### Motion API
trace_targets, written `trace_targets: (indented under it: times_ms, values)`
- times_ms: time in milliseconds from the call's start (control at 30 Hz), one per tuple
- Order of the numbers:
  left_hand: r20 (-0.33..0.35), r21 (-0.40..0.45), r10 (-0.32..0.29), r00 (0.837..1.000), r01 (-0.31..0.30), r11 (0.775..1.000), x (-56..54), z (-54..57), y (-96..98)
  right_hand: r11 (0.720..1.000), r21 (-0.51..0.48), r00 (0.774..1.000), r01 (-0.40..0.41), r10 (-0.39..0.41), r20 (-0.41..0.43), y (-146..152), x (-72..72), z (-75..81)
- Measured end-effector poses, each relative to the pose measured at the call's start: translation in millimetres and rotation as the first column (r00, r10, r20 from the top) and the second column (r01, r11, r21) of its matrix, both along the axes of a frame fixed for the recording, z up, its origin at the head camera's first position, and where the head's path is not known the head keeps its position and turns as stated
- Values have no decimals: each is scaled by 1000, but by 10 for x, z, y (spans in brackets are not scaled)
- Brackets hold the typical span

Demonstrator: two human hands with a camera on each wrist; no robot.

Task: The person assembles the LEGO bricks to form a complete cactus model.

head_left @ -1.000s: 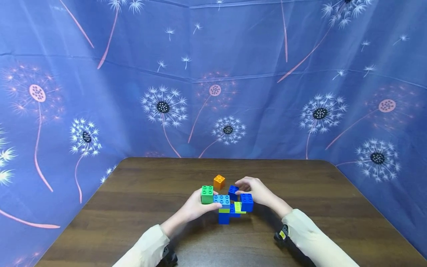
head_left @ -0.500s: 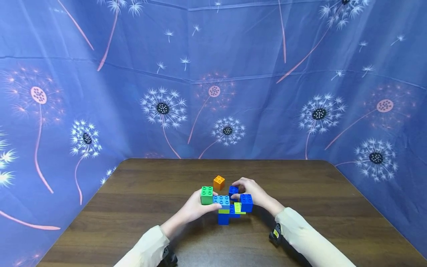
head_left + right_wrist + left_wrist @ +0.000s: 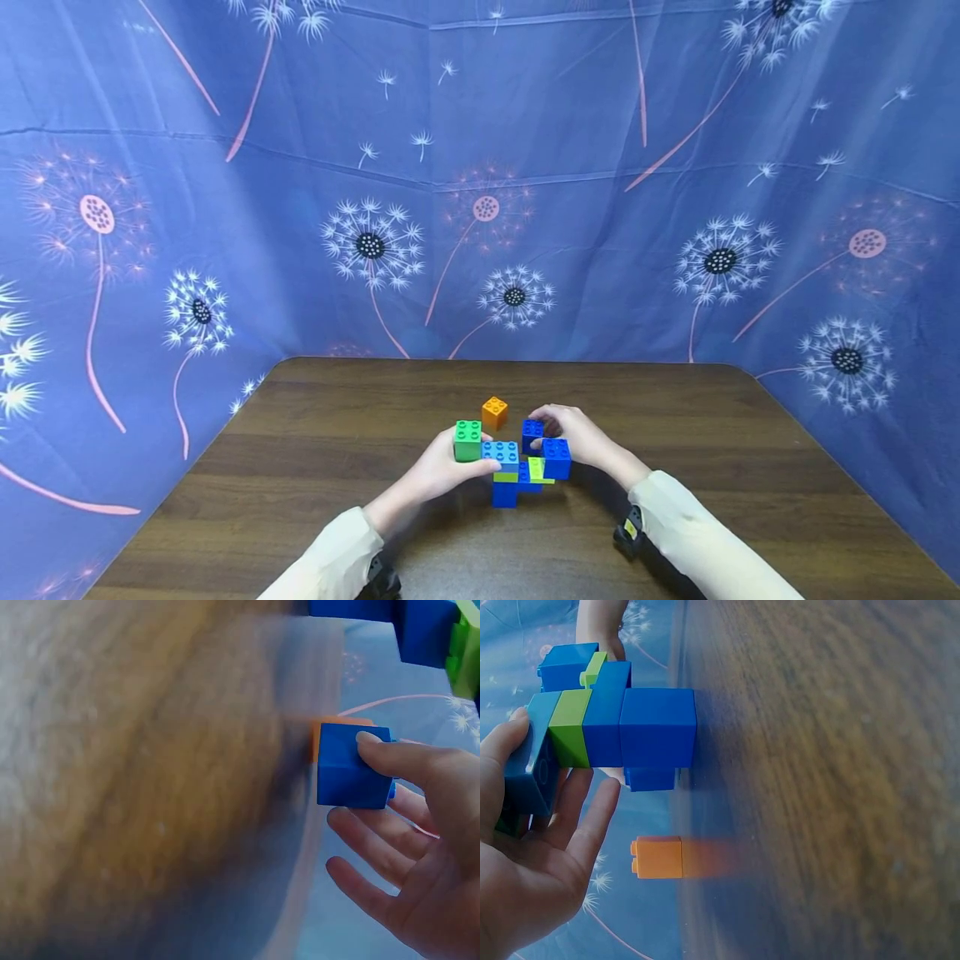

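Observation:
My left hand grips the light-blue brick of a joined toy-brick build, thumb on its near side. Beside that brick is a green brick. Below come a lime layer and a blue foot; to the right, a lime piece and a raised dark-blue brick. Behind the build, my right hand pinches a separate blue brick between thumb and fingers. The right wrist view shows the thumb on its side; fingertips behind it are partly hidden.
An orange brick stands alone on the brown wooden table, beyond the build. A blue dandelion-print cloth hangs around the table's back and sides.
The separate blue brick has shifted slightly to the right with my right hand, which first reached a little further left around it. The left hand and the build have stayed put.

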State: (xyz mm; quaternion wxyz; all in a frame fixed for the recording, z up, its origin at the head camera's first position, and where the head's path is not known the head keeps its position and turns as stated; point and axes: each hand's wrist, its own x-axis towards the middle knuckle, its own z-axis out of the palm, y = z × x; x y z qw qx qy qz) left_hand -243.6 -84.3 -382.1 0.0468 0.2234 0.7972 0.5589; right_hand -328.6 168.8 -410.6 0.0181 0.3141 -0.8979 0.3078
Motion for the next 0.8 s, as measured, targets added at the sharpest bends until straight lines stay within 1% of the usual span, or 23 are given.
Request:
trace_targets:
  times_ms: [233, 433, 500, 667, 733, 800]
  values:
    - [-12, -6, 11, 1000, -11, 1000, -1, 1, 5, 996, 6, 994, 92, -91, -53, 34, 8, 100]
    - [-19, -3, 12, 1000, -12, 1000, -11, -12, 10, 994, -38, 993, 100, -103, -65, 77, 41, 217]
    - [-36, 0, 10, 999, -10, 1000, -16, -27, 7, 994, -52, 992, 92, -97, -86, 88, 57, 261]
    - [-52, -2, 18, 999, -18, 1000, -130, -207, 6, 992, -87, 985, 88, -100, -139, 88, 122, 397]
    - [-45, -6, 22, 999, -22, 1000, -185, -282, 5, 992, -98, 984, 83, -97, -150, 79, 156, 451]
    - [-50, -3, 14, 999, -14, 1000, -203, -307, -2, 992, -106, 984, 75, -91, -156, 66, 198, 502]
